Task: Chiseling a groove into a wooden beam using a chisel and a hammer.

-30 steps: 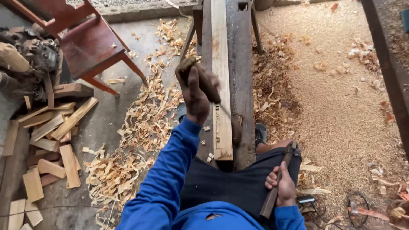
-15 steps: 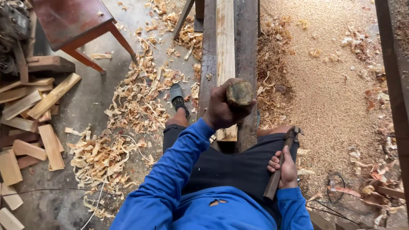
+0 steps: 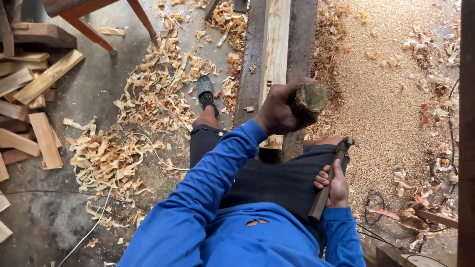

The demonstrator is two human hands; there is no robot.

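Now a round wooden mallet (image 3: 308,99) is gripped tight in the left hand (image 3: 279,111), raised to frame centre and drawn nearer than a second ago, over the pale plank (image 3: 275,44) on the dark beams. A hammer (image 3: 330,175) is clamped in the right hand (image 3: 336,185) at lower right, unmoved. Shavings (image 3: 106,158) are strewn at left.

A short, round wooden block (image 3: 308,98), dark and rough on its cut end, sits wrapped in the fingers of the left hand (image 3: 279,112), its end poking out past the fingertips. A hammer (image 3: 330,174) with a brown wooden handle lies in the right hand (image 3: 335,185), metal head beyond the knuckles, handle end trailing behind the palm.
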